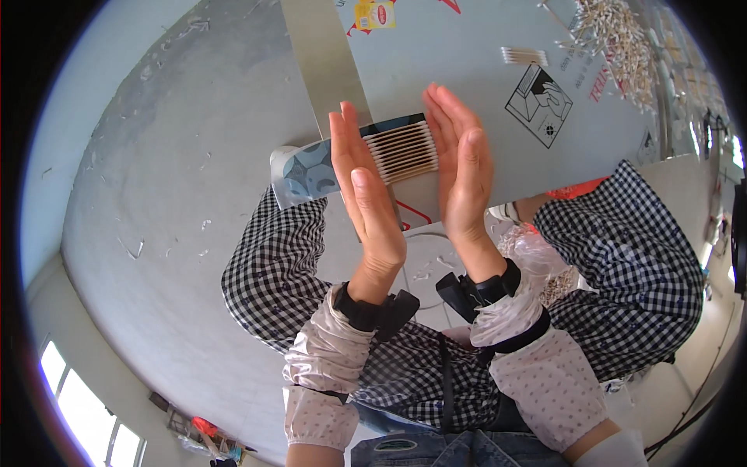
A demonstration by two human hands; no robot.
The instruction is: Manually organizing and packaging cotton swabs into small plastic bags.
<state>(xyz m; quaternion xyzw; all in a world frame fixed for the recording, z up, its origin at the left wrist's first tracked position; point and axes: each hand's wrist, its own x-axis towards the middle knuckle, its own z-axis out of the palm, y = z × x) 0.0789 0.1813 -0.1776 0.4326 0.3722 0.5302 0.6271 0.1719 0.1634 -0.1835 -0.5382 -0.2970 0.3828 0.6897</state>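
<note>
A row of cotton swabs (403,152) lies side by side between my hands at the table edge, their white tips towards my palms. My left hand (370,206) stands at the left ends of the row, fingers stretched out. Opposite it, my right hand (464,175) is at the right ends, also with straight fingers. Whether the palms press on the tips, I cannot tell. A clear plastic packet (307,173) with blue-grey round shapes shows left of my left hand. Its dark edge runs behind the swabs.
On the grey table (436,54), a small bunch of swabs (524,56) lies at the far right, near a big loose heap of swabs (615,47). A yellow packet (375,14) is at the far edge. A clear bag of swabs (556,265) sits below the table, by my checked clothing.
</note>
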